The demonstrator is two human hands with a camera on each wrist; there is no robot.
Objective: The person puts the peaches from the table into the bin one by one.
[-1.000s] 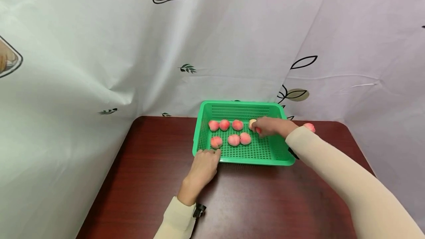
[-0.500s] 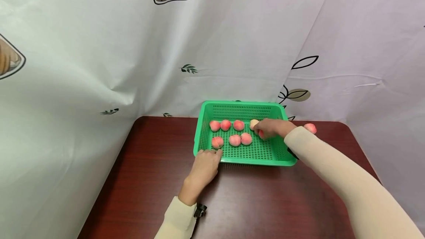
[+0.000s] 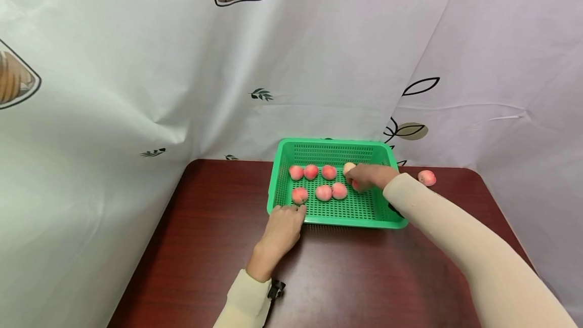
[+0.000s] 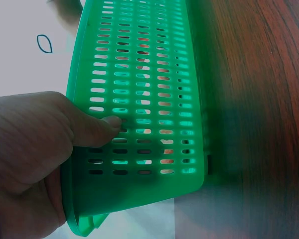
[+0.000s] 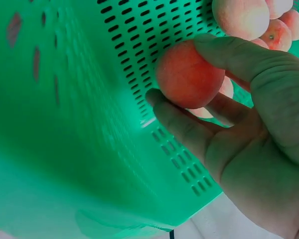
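Note:
A green perforated plastic basket [image 3: 343, 222] sits at the table's far edge with several pink peaches in it. My left hand [image 3: 283, 227] grips its near rim at the left; in the left wrist view the thumb [image 4: 97, 130] presses the outside of the slotted wall. Inside the basket's right part, my right hand [image 3: 369, 176] holds a reddish peach [image 5: 189, 74] between thumb and fingers, low over the slotted floor. A paler peach [image 3: 348, 167] lies just beyond those fingers. Two peaches touch near the middle, one of them a pale pink peach [image 3: 324, 193].
One more peach [image 3: 426, 178] lies on the dark red wooden table [image 3: 214, 216], to the right of the basket. A white patterned cloth [image 3: 328, 65] hangs behind the table and along both sides.
The right hand with its peach has shifted slightly within the basket, and its forearm has moved a little left, uncovering more of the outside peach. The left hand keeps its grip on the rim.

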